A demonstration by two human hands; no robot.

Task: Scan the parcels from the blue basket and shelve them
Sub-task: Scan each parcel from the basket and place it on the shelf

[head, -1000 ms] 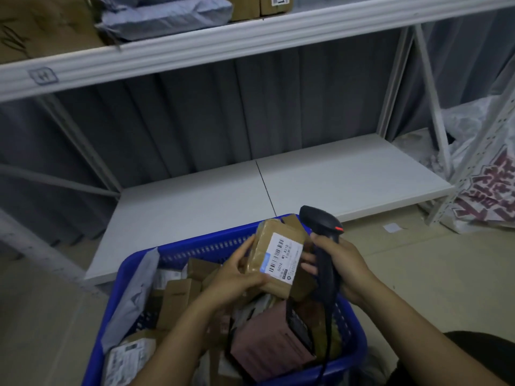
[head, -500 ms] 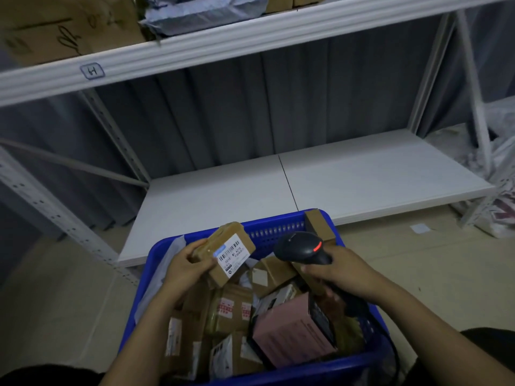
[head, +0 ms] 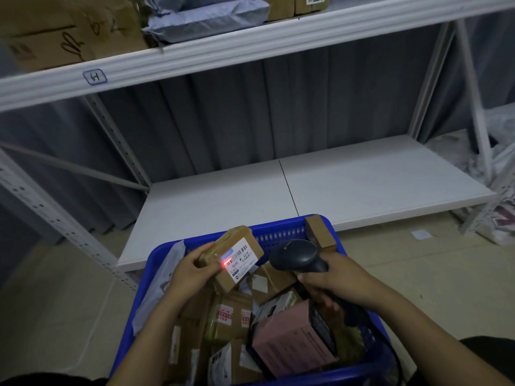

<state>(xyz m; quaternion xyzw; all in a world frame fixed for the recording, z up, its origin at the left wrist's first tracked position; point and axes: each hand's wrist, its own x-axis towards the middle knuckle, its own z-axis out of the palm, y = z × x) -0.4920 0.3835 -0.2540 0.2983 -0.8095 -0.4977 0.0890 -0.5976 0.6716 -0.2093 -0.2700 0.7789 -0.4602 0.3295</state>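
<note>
At the far left a grey perforated post [head: 55, 218] slants up to the top shelf [head: 250, 48]. A brown carton [head: 69, 29] with black scribble stands on that shelf, above a small handwritten tag [head: 94, 77] on the shelf's edge. A grey mailer [head: 206, 20] lies just right of the carton.

Below, my left hand [head: 192, 270] grips the parcel [head: 231, 254] by its left end, thumb on top and fingers curled underneath. I hold it tilted above the basket [head: 281, 234], over the back left part. Its white label [head: 241, 260] faces up, and a red spot of light [head: 225, 263] sits on the label's left edge, right beside my thumb.

The basket is blue and packed with brown boxes. A pink box [head: 292, 335] lies towards the front right, and one small box [head: 319, 232] stands against the back right corner.

Right of the parcel is the black scanner [head: 298, 256], its head aimed left at the label and a little apart from it. My right hand [head: 334, 280] is wrapped tight round its handle, low over the basket's right side.

Behind the basket the white bottom shelf [head: 348, 185] runs off to the right. A paper slip [head: 420, 234] lies on the floor past its front edge. At the far right, white sacks [head: 501, 218] lean by the shelf's leg.
</note>
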